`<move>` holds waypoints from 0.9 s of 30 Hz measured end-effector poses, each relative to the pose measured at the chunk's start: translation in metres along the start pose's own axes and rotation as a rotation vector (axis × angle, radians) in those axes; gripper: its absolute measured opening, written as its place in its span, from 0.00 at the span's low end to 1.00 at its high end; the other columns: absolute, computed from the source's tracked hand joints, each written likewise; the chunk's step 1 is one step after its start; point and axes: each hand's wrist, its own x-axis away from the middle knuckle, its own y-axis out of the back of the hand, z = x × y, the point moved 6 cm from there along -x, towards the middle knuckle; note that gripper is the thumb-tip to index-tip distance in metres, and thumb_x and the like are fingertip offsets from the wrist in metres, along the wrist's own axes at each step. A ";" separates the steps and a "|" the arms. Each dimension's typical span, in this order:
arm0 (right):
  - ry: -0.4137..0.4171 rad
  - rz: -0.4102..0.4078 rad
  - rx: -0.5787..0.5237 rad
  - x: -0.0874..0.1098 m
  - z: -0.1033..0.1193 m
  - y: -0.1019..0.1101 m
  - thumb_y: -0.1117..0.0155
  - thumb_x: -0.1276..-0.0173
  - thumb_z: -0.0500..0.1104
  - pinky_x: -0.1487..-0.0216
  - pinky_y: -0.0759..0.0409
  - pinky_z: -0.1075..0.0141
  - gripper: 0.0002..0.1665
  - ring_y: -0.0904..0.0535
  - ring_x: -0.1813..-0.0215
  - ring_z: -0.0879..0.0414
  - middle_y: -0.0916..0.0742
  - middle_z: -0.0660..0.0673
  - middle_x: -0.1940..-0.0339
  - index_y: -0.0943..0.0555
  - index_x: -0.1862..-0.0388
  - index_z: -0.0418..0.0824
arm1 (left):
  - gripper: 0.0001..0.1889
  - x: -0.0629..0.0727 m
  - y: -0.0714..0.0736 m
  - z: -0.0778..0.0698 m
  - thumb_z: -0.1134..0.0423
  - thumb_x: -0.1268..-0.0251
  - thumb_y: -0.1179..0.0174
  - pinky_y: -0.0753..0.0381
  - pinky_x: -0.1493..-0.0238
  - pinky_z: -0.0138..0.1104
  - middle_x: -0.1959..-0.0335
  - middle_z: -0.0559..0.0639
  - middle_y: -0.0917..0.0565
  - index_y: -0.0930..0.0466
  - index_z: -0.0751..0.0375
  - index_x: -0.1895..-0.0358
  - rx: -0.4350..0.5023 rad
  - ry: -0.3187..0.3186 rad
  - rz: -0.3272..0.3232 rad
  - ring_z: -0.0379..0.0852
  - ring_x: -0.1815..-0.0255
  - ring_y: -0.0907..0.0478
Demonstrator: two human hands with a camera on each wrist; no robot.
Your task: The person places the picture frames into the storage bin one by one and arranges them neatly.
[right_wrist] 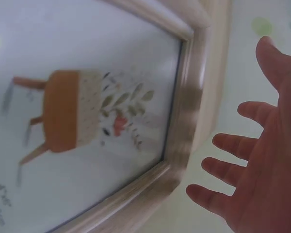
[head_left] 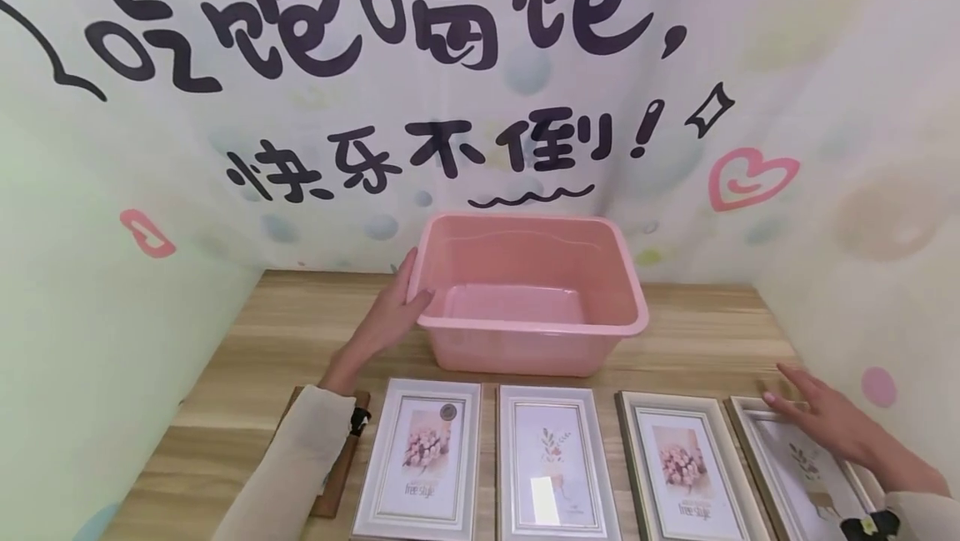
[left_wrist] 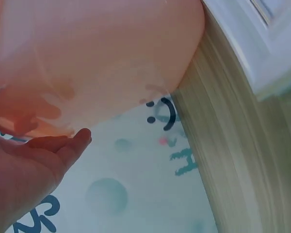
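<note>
Left hand: I see this hand (head_left: 393, 308) holding the near-left rim, thumb over the edge and fingers along the outer wall.
Right hand: I have this one (head_left: 828, 420) wide, fingers spread and grasping nothing, above the far-right frame (head_left: 806, 462); in my right wrist view it is apart from that frame.
Pink basin: I find it (head_left: 525, 353) upright at the middle of the table, just behind the row of frames.
Frame row: left to right I count a white frame (head_left: 423, 462) with pink flowers, another white frame (head_left: 553, 462) with a sprig, a pale frame (head_left: 686, 474) with pink flowers, then the far-right one.
Under the left sleeve: I make out a brown-edged piece (head_left: 341, 478), mostly hidden.
Tabletop: wood-grained, as I see it (head_left: 697, 324).
Backdrop: I see a pale wall covering (head_left: 337, 232) with dark lettering and pink hearts.
</note>
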 end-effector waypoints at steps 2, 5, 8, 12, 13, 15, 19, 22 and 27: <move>-0.025 0.021 -0.011 0.002 -0.005 -0.003 0.50 0.23 0.54 0.50 0.31 0.30 0.45 0.34 0.42 0.16 0.38 0.11 0.36 0.49 0.26 0.20 | 0.39 0.000 -0.001 0.003 0.63 0.25 0.54 0.38 0.30 0.57 0.22 0.64 0.46 0.67 0.55 0.19 0.041 0.032 -0.013 0.63 0.31 0.33; -0.051 0.053 -0.028 0.005 -0.010 -0.007 0.52 0.22 0.55 0.57 0.22 0.41 0.45 0.27 0.47 0.19 0.36 0.10 0.38 0.49 0.26 0.20 | 0.39 0.000 -0.004 0.007 0.69 0.27 0.57 0.43 0.27 0.56 0.21 0.64 0.51 0.68 0.59 0.19 0.112 0.049 -0.021 0.63 0.27 0.39; -0.047 0.063 -0.046 0.008 -0.012 -0.010 0.51 0.23 0.53 0.65 0.21 0.56 0.43 0.20 0.55 0.30 0.34 0.09 0.40 0.48 0.27 0.19 | 0.40 -0.001 -0.007 0.009 0.73 0.31 0.60 0.48 0.25 0.55 0.19 0.62 0.57 0.70 0.61 0.20 0.177 0.047 -0.026 0.62 0.24 0.46; -0.023 0.053 -0.073 0.013 -0.015 -0.013 0.45 0.25 0.48 0.71 0.23 0.65 0.42 0.19 0.63 0.49 0.31 0.10 0.42 0.45 0.28 0.19 | 0.41 -0.003 -0.009 0.012 0.73 0.34 0.61 0.50 0.24 0.54 0.19 0.59 0.59 0.70 0.61 0.20 0.199 0.058 -0.050 0.59 0.23 0.49; -0.012 0.049 -0.068 0.014 -0.016 -0.013 0.44 0.26 0.47 0.69 0.21 0.62 0.42 0.19 0.62 0.47 0.31 0.10 0.42 0.44 0.29 0.18 | 0.41 -0.003 -0.009 0.012 0.74 0.34 0.61 0.50 0.24 0.54 0.19 0.59 0.58 0.70 0.61 0.20 0.197 0.059 -0.056 0.59 0.24 0.49; -0.014 0.049 -0.051 0.015 -0.019 -0.012 0.42 0.27 0.47 0.62 0.19 0.51 0.42 0.19 0.58 0.38 0.31 0.11 0.42 0.43 0.30 0.18 | 0.41 -0.003 -0.010 0.013 0.74 0.35 0.61 0.46 0.26 0.53 0.19 0.60 0.58 0.69 0.62 0.20 0.205 0.054 -0.065 0.60 0.25 0.46; -0.021 0.046 -0.014 0.016 -0.028 -0.006 0.41 0.28 0.47 0.49 0.27 0.37 0.41 0.33 0.43 0.16 0.34 0.10 0.40 0.42 0.31 0.17 | 0.42 -0.004 -0.014 0.011 0.76 0.37 0.61 0.34 0.35 0.51 0.19 0.63 0.56 0.69 0.64 0.20 0.237 0.035 -0.068 0.64 0.31 0.40; 0.019 0.015 -0.021 0.017 -0.035 -0.005 0.35 0.33 0.43 0.39 0.28 0.61 0.42 0.31 0.36 0.27 0.31 0.12 0.40 0.40 0.32 0.17 | 0.43 -0.004 -0.015 0.010 0.76 0.38 0.61 0.32 0.37 0.51 0.20 0.63 0.54 0.69 0.63 0.20 0.244 0.032 -0.075 0.66 0.34 0.37; 0.191 -0.071 0.019 0.015 -0.036 -0.008 0.24 0.55 0.33 0.48 0.46 0.90 0.44 0.36 0.45 0.83 0.23 0.20 0.47 0.32 0.40 0.18 | 0.43 -0.006 -0.015 0.005 0.76 0.38 0.61 0.37 0.31 0.56 0.20 0.62 0.51 0.68 0.60 0.20 0.239 0.008 -0.088 0.66 0.32 0.38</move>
